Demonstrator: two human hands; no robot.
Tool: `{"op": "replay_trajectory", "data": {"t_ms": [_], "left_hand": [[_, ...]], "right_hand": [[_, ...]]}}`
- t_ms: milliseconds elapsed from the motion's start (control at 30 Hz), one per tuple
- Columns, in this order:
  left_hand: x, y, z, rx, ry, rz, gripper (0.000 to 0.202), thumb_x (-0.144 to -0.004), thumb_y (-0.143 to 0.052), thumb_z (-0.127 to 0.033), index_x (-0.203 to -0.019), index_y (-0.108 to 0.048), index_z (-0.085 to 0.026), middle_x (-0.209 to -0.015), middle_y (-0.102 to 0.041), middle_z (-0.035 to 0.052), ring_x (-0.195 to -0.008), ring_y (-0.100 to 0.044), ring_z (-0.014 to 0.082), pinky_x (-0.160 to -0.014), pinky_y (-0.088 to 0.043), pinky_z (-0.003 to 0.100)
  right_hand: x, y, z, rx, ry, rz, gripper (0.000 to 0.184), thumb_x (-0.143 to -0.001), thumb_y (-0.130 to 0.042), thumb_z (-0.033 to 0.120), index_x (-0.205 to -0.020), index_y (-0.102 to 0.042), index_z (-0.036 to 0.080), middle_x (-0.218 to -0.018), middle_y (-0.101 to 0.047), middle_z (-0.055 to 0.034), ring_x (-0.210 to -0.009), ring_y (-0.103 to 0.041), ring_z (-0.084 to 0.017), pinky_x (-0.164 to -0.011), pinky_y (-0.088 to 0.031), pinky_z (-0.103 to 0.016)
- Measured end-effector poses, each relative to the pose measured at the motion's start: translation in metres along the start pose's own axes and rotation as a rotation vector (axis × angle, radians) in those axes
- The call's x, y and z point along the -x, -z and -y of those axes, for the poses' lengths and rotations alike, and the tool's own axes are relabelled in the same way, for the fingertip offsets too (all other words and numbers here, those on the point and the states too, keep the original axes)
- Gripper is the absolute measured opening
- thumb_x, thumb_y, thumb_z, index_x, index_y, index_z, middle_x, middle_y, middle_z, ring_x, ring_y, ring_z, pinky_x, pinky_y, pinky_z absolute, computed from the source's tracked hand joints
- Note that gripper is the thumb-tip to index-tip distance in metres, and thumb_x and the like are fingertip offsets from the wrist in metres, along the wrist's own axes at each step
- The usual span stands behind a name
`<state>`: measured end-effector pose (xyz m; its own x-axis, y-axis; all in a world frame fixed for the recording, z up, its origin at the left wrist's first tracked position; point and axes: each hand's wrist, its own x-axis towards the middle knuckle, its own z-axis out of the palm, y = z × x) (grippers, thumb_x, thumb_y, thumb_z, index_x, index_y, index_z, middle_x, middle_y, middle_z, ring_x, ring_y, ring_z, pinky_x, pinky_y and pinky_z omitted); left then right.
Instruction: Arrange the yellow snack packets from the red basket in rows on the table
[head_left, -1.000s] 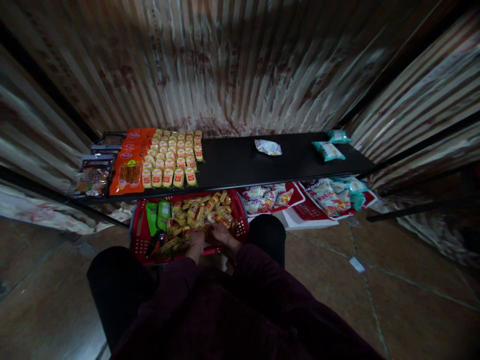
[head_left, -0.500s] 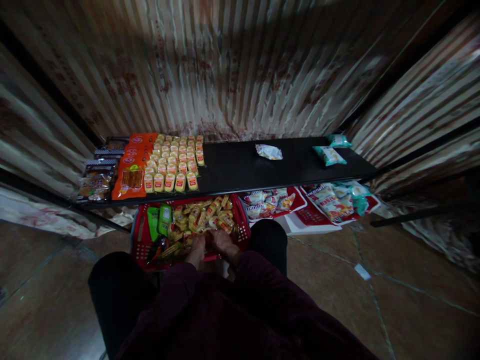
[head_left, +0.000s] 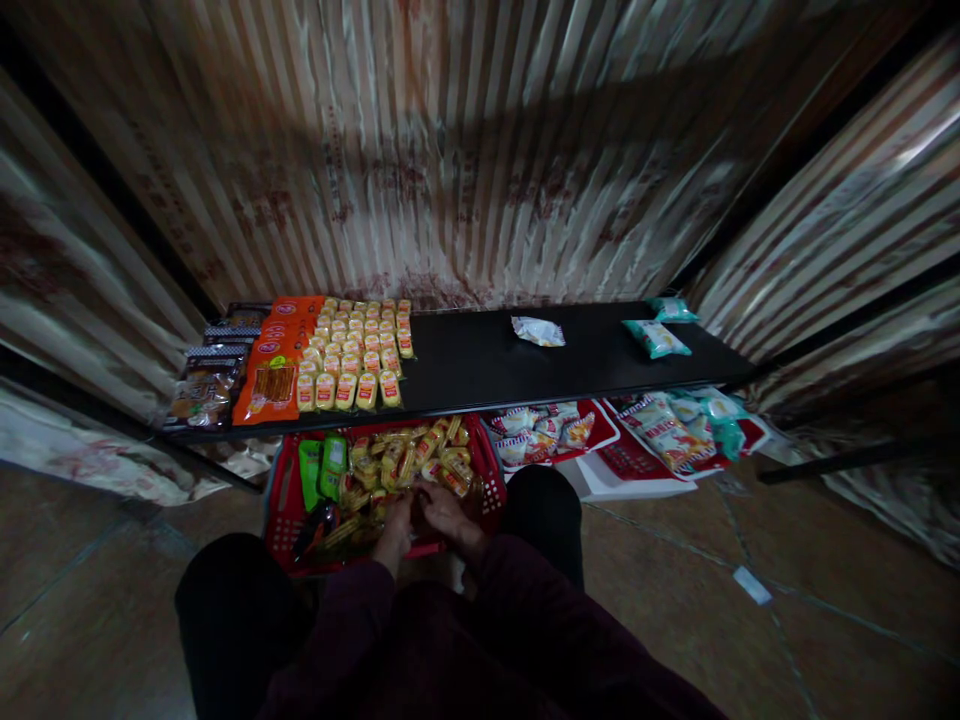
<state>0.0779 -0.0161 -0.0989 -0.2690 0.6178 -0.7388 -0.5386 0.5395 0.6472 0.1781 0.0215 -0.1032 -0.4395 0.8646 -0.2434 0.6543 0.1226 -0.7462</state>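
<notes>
Head cam: L hand (head_left: 397,525) and R hand (head_left: 448,515) were side by side, nr each other, low over the near edge of the red basket (head_left: 279,525), fingers down among the yellow pkts (head_left: 397,460). Couldn't tell the grip on either: fingertips were dark & partly hidden, so no way to say if spread, pressed together or pinching a pkt. Yellow pkts lay heaped loose in the basket, w/ two green pkts (head_left: 334,467) on its L side and a dark pkt (head_left: 316,526) just below those. Basket sat btwn the L knee (head_left: 232,590) and R knee (head_left: 544,515), partly under the black shelf (head_left: 465,355). On the shelf, L to R: brown pkts (head_left: 201,398), orange pkts (head_left: 277,350), yellow cakes (head_left: 356,350) upright in tight rows, then a white pkt (head_left: 538,331) by itself & well apart, and two teal pkts (head_left: 657,339) nr the R end. Below, R of the basket, were two more red trays w/ white pkts (head_left: 519,445), the farther one also w/ teal ones, a white box (head_left: 622,482) under them. Pleated curtain (head_left: 450,150) hung behind; white slip (head_left: 751,585) lay on the floor (head_left: 660,610), R side.
</notes>
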Motion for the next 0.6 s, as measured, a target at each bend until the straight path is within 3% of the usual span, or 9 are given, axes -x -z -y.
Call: {"op": "replay_trajectory", "data": {"t_ms": [100,233,333,433,600], "left_hand": [[0.002,0.001,-0.001,0.018,-0.025,-0.053,0.015,-0.068,-0.067,-0.02,-0.081,-0.061,-0.017,-0.069,-0.065,0.0004,-0.059,-0.058,0.012,-0.056,-0.042,0.023],[0.009,0.003,-0.005,0.105,-0.027,0.017,0.024,-0.06,-0.069,-0.014,-0.083,-0.061,-0.016,-0.069,-0.065,-0.001,-0.058,-0.057,0.0096,-0.057,-0.04,0.021],[0.014,0.002,-0.013,0.169,-0.033,0.02,0.03,-0.057,-0.067,-0.007,-0.084,-0.061,-0.017,-0.065,-0.063,-0.0031,-0.054,-0.054,0.0071,-0.056,-0.038,0.02],[0.016,-0.001,-0.024,0.214,-0.046,-0.032,0.036,-0.057,-0.064,-0.004,-0.091,-0.062,-0.017,-0.067,-0.063,-0.0024,-0.058,-0.056,0.0076,-0.058,-0.039,0.02],[0.016,-0.003,-0.039,0.235,-0.099,-0.017,0.041,-0.06,-0.062,-0.003,-0.098,-0.063,-0.019,-0.083,-0.068,0.0018,-0.067,-0.06,0.0085,-0.064,-0.042,0.021]], "right_hand": [[-0.002,-0.007,-0.006,-0.207,-0.005,-0.119,0.035,-0.079,-0.043,0.014,-0.104,-0.067,0.019,-0.111,-0.068,-0.0077,-0.106,-0.062,-0.02,-0.099,-0.044,-0.035],[-0.005,-0.013,-0.011,-0.403,0.001,-0.27,0.031,-0.078,-0.044,0.018,-0.099,-0.068,0.019,-0.098,-0.071,-0.0068,-0.096,-0.065,-0.019,-0.096,-0.047,-0.038],[-0.009,-0.013,-0.01,-0.509,0.002,-0.379,0.029,-0.076,-0.048,0.022,-0.097,-0.068,0.018,-0.103,-0.069,-0.0073,-0.1,-0.063,-0.02,-0.098,-0.045,-0.039],[-0.01,-0.011,-0.005,-0.615,0.006,-0.393,0.031,-0.075,-0.05,0.026,-0.099,-0.069,0.019,-0.105,-0.069,-0.0075,-0.102,-0.063,-0.021,-0.1,-0.043,-0.04],[-0.01,-0.006,0.003,-0.759,0.008,-0.378,0.035,-0.077,-0.054,0.035,-0.106,-0.068,0.019,-0.112,-0.068,-0.0084,-0.105,-0.061,-0.022,-0.1,-0.043,-0.042]]}}
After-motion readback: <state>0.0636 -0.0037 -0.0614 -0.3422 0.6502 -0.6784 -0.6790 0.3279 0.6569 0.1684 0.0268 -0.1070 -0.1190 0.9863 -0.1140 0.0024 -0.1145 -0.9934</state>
